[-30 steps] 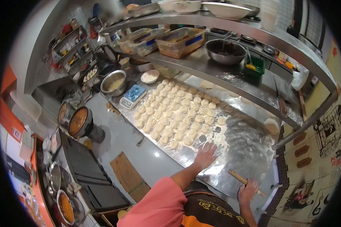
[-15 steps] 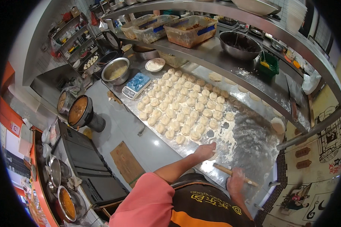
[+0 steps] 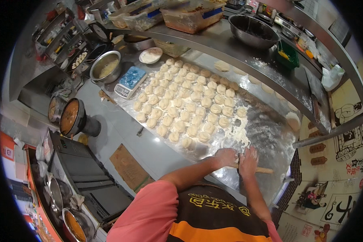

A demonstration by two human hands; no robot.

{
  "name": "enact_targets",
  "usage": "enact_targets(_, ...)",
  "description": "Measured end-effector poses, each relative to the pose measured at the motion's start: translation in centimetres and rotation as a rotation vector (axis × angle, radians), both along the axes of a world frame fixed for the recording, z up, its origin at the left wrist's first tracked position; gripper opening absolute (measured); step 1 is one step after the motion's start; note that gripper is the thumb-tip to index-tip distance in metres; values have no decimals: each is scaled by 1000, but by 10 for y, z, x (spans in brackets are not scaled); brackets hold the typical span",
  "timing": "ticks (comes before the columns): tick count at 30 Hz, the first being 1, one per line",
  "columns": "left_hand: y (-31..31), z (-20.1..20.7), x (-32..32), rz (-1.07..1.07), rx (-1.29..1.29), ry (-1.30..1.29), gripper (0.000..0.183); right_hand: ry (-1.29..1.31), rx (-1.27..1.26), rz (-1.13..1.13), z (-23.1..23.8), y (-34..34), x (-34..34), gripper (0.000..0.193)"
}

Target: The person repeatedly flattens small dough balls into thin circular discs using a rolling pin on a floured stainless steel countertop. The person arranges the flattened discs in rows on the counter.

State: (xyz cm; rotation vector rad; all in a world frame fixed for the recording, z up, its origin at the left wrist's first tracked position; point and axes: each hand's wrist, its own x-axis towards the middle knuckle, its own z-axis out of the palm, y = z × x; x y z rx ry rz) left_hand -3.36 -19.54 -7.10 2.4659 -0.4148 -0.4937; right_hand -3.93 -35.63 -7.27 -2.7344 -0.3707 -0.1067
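Two-handed working at a steel table [image 3: 270, 139], viewed from above. Half a second earlier the hands stood apart, the right on the rolling pin [image 3: 264, 170] and the left to its 10 o'clock; they have now come side by side near the pin's left end, so the handling appears to have passed from separate actions to a joint one at the pin. The right hand [image 3: 248, 160] lies across the pin, its fingers extended toward 12 o'clock and not wrapped around it; the pin's free end projects toward 3 o'clock. The left hand [image 3: 226, 157] reaches in from 8 o'clock with fingers bent; whether it grips the pin or a piece of dough cannot be told at this scale. Scattered flour [image 3: 236, 136] lies at 12 o'clock from the hands, and the rows of dough balls [image 3: 196, 97] at 11 o'clock.
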Motion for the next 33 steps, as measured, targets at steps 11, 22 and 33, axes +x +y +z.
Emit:
enact_targets(11, -7, -44, 2, 34, -158, -108, 32, -23, -130, -181, 3, 5, -12, 41)
enact_targets(22, 0, -14, 12, 169, -206, 79, 31, -37, -264, -5, 2, -13, -96, 46)
enact_targets(33, 7, 4, 22, -65, -55, 18, 30, 26, -179, -32, 3, 1, -41, 41)
